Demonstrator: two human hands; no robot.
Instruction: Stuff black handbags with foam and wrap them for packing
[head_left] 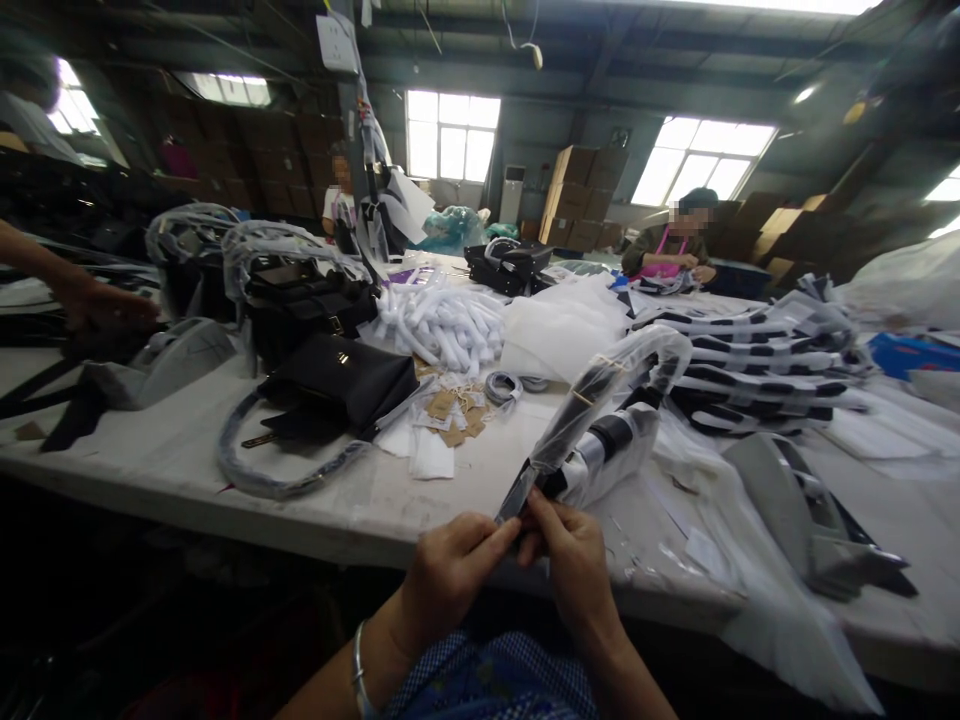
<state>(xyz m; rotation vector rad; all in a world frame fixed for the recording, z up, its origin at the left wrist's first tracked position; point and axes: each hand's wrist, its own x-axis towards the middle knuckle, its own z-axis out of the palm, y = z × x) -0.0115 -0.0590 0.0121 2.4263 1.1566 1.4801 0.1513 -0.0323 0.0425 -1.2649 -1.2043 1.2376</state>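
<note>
At the table's front edge, a black bag strap wrapped in clear plastic rises from my fingers and loops over to the right. My left hand is closed, its thumb pinching the strap's lower end. Close beside it, my right hand also pinches that end between thumb and fingers. Directly behind the strap lies a plastic-wrapped bundle with black and white bands; whether it joins the strap I cannot tell. To the left, a black handbag rests on its side with a plastic-wrapped handle curving toward the front.
Brown paper tags, a coiled grey cord and white rolled tubes lie mid-table. Wrapped straps are stacked at right, near a grey plastic piece. A co-worker's hand reaches in from the left; another person works across the table.
</note>
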